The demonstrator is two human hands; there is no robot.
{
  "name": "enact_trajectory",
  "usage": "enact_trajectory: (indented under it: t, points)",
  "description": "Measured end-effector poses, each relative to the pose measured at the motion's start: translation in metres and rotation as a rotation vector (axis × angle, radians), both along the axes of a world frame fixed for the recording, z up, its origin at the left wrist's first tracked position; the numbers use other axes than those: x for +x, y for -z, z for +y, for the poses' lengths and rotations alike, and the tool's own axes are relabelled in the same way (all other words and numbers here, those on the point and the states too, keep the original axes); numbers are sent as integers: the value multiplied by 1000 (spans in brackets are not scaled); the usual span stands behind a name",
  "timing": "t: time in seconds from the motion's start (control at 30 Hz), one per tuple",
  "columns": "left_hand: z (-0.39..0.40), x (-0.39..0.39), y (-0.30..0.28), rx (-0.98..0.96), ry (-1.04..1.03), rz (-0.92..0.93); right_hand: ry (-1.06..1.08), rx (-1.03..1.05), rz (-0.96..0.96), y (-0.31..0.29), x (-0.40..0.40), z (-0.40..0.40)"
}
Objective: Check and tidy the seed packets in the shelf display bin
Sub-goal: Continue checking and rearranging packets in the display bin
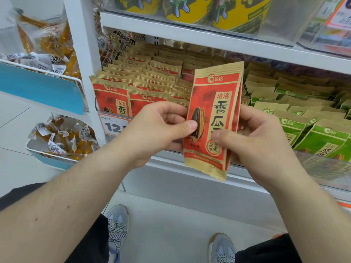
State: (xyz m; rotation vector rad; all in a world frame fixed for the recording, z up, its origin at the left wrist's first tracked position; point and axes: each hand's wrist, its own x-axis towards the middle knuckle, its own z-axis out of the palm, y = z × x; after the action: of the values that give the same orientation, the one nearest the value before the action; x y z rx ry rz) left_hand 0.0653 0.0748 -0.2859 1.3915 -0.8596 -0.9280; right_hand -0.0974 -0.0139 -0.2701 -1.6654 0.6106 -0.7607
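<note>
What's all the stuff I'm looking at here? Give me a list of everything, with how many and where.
held seed packet: one, possibly more behind it, red and tan, upright in front of the shelf, pinched by both hands
red seed packets: many, red and tan, standing in rows in the left bin
green seed packets: many, green and tan, in the bin to the right
price tag: one, white and orange, on the bin's front, partly hidden
yellow tubs: several, yellow, on the shelf above
orange snack packs: many, clear-wrapped, in blue baskets at left
shoes: two, grey-blue, on the floor below
left hand: one, on the packet's left edge
right hand: one, on the packet's right edge
</note>
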Motion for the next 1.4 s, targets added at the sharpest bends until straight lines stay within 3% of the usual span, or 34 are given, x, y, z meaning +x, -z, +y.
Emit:
enact_trajectory:
  t: [0.07,0.1,0.2,0.3,0.4,0.5,0.57,0.73,0.9,1.13,1.3,1.4]
  points:
    - [2,-7,-3,-54,-46,-58,126,-334,104,4,4,9]
    - [3,-11,-4,-87,25,-32,155,-464,174,8,6,14]
    - [7,-20,-4,-101,213,106,115,-620,323,22,14,21]
    - [2,-8,7,-3,193,141,133,-420,231,19,15,18]
    - [3,2,12,99,362,194,244,-150,58,8,10,7]
    - [6,1,14,153,527,175,191,10,7,3,7,3]
    - [4,-2,13,138,496,166,169,14,-7,4,5,3]
    - [-3,3,5,14,177,274,175,87,-34,-2,3,7]
    - [-3,2,7,14,165,272,176,212,-59,-5,5,8]
    - [2,3,8,90,322,172,246,171,-78,6,3,-8]
    - [-3,3,4,-17,147,296,2,186,124,1,-3,-10]
    - [-2,5,0,-30,148,365,-36,162,169,4,-4,-11]
